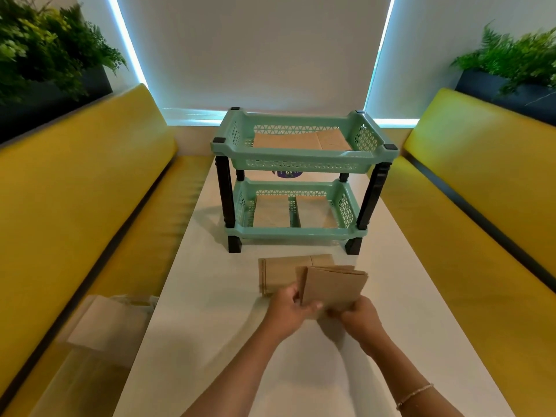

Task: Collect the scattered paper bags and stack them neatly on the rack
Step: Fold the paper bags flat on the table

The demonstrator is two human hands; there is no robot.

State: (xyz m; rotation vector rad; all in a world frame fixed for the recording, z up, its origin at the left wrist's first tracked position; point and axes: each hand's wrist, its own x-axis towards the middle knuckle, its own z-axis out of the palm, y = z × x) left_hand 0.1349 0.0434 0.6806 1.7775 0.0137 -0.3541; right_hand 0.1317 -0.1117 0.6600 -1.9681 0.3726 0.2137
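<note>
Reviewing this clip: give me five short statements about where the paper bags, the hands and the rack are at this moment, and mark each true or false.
1. Both hands hold a bundle of paper bags above the table. True: left hand and right hand grip its lower edge.
2. The rack's top tier is empty. False: brown bags lie in it.
3. The lower tier holds bags. True.
4. No bags remain on the table. False: a flat stack lies in front of the rack.
5. The rack stands on the yellow bench. False: it stands on the white table.
</note>
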